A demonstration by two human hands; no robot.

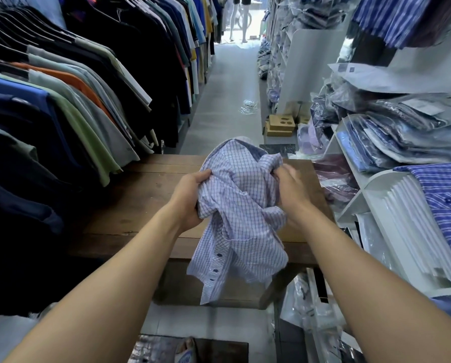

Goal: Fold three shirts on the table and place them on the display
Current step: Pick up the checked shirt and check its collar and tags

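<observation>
A light blue checked shirt [241,218] with dark buttons hangs bunched up above the wooden table [140,203]. My left hand [190,200] grips its left side, fingers curled into the cloth. On the other side, my right hand [291,191] clutches the fabric near the collar. The shirt's lower part droops past the table's front edge. The white display shelf [376,184] stands to the right, with a folded blue striped shirt [444,195] on top of it.
A rack of hanging shirts [70,95] lines the left side, close to the table. Shelves with bagged shirts [402,132] fill the right. Cardboard boxes [280,125] sit beyond the table. A narrow aisle [227,82] runs ahead.
</observation>
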